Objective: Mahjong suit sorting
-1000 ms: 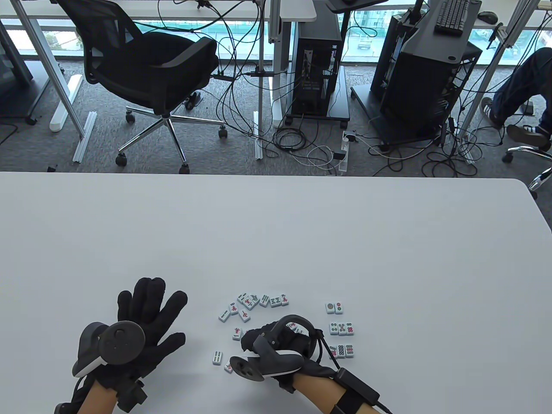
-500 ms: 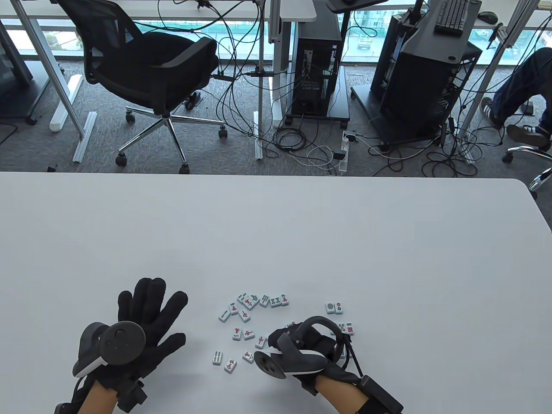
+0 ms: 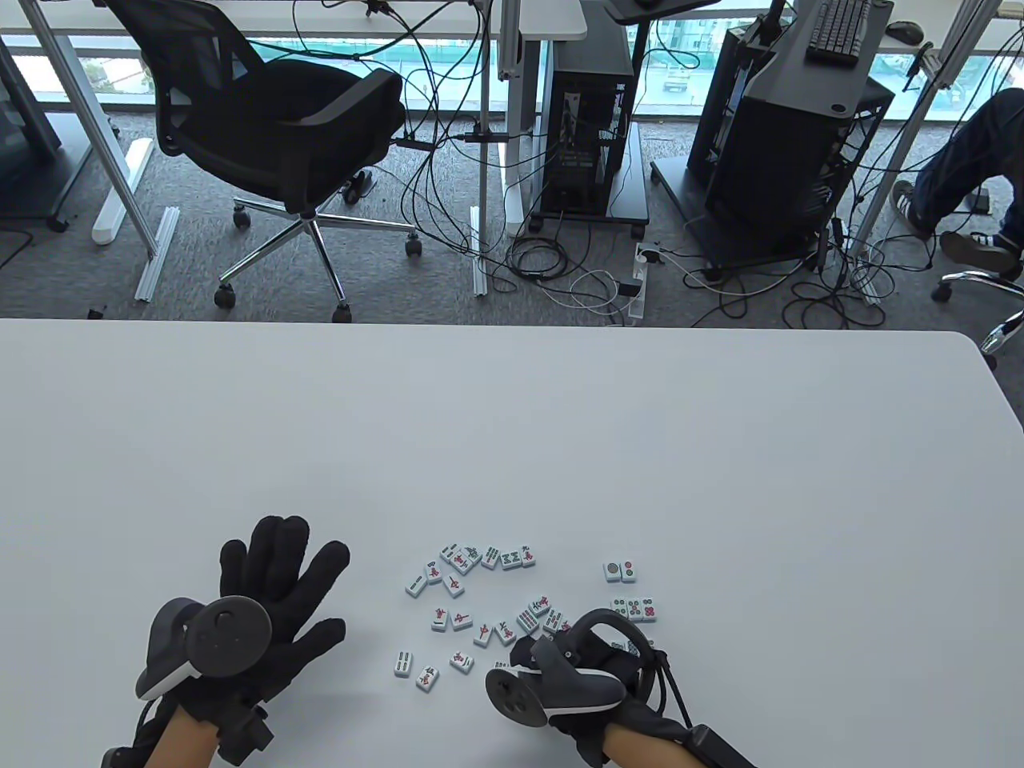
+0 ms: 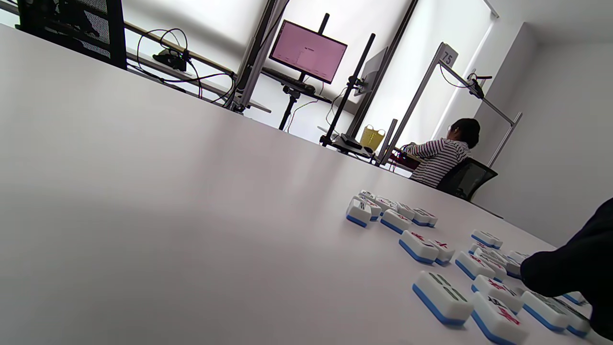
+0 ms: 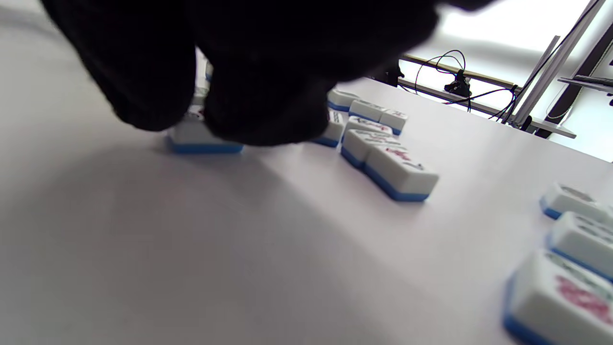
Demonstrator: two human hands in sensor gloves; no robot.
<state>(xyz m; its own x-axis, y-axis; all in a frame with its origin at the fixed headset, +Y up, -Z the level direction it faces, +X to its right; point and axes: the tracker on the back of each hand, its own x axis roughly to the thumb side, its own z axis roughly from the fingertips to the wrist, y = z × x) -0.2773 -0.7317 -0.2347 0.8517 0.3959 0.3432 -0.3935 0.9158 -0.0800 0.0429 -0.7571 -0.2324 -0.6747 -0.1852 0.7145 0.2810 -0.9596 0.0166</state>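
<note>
Your right hand (image 3: pixel 588 668) has slid back toward you, uncovering more loose mahjong tiles (image 3: pixel 480 608) at mid-table, fingertips bunched over 1 tile (image 5: pixel 203 139) (grip unclear), while your left hand (image 3: pixel 264 600) lies flat, fingers spread, holding nothing.

Number "75" on a white sign (image 4: pixel 447 58) atop a metal frame, mahjong tile markings too small to read
</note>
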